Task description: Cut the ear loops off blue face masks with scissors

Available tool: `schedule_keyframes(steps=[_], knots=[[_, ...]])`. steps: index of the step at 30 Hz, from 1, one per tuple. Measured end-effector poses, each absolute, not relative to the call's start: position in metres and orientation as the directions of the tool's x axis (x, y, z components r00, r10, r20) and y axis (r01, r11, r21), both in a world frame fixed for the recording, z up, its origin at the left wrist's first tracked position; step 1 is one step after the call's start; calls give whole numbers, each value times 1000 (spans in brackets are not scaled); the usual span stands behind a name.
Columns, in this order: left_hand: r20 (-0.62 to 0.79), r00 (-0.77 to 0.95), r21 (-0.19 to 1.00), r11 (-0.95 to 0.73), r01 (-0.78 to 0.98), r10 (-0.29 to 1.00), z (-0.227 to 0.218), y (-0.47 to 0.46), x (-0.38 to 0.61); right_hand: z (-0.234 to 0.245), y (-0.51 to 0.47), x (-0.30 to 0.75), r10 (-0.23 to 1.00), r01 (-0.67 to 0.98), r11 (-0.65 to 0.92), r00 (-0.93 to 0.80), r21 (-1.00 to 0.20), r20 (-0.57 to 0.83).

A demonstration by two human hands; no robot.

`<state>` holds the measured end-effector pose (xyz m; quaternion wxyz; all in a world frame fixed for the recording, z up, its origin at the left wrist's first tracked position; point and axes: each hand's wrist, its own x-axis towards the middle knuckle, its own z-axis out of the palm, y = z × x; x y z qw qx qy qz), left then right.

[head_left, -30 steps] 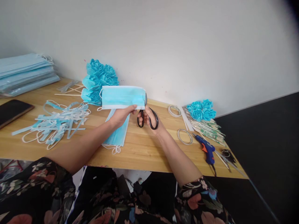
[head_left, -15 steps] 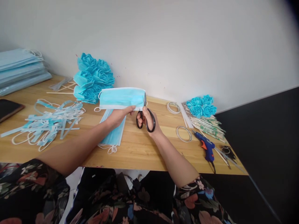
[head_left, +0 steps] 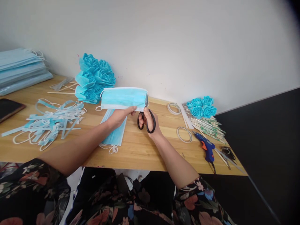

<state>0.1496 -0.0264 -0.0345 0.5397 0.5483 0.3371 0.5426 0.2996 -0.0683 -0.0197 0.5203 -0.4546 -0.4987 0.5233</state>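
Observation:
My left hand [head_left: 124, 116] pinches the lower edge of a light-blue face mask [head_left: 123, 97], holding it up off the table with its thumb on the front. Black-handled scissors [head_left: 151, 123] are in my right hand [head_left: 152, 120], fingers through the loops. Their blades lie at the mask's right end, a grey blade showing just beside the edge; most of the metal is hidden. White ear loops stick out at both ends of the mask. Beneath my left wrist, more blue masks [head_left: 117, 134] lie on the table, partly covered by the arm.
Cut strips with ear loops [head_left: 52, 122] lie in a heap at left, near a phone [head_left: 10, 109] and stacked masks [head_left: 21, 70]. Blue paper-like flowers [head_left: 95, 78] stand by the wall. At right are tape rolls [head_left: 184, 134], a glue gun [head_left: 206, 145], wrapped sticks [head_left: 208, 126] and smaller flowers [head_left: 202, 107].
The view has shifted very slightly. The scissors stay at the mask's right end, with a bit more of the grey blade showing beside the edge; both hands keep their grip.

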Motion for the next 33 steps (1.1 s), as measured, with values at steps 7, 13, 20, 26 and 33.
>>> schedule_keyframes(steps=[7, 13, 20, 26, 33], knots=[[258, 188, 952, -216, -218, 948, -35, -26, 149, -20, -69, 300, 999, -81, 41, -23, -996, 43], [249, 188, 955, -208, -212, 950, -34, -26, 149, -20, -69, 299, 999, -79, 49, -13, -996, 50], [225, 185, 961, -187, -203, 957, -34, -26, 149, -18, -71, 299, 1000, -63, 22, 16, -998, 21], [229, 183, 958, -189, -213, 956, -34, -26, 149, -20, -69, 299, 999, -37, 27, 22, -999, 26], [237, 178, 954, -195, -226, 955, -33, -26, 150, -17, -72, 298, 998, -12, 47, 34, -999, 47]])
